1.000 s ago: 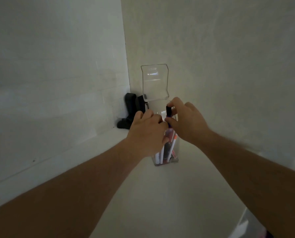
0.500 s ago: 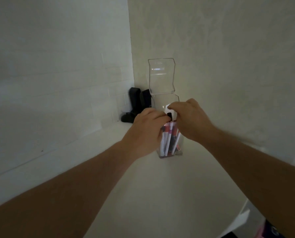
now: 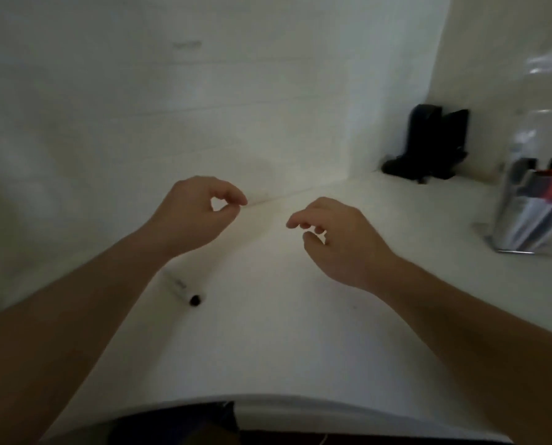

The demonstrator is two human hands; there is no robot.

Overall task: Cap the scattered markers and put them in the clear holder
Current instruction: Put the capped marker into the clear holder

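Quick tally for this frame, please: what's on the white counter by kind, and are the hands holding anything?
Loose marker lying on the counter, by the left forearm: 1
Clear holder with markers inside, too blurred to count: 1
Black object in the corner: 1
Hands, both empty: 2, left hand, right hand
Total: 5

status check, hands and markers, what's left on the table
Left hand and right hand both empty, over the table. One marker loose by the left forearm. Clear holder with markers far right. Nothing in the way.
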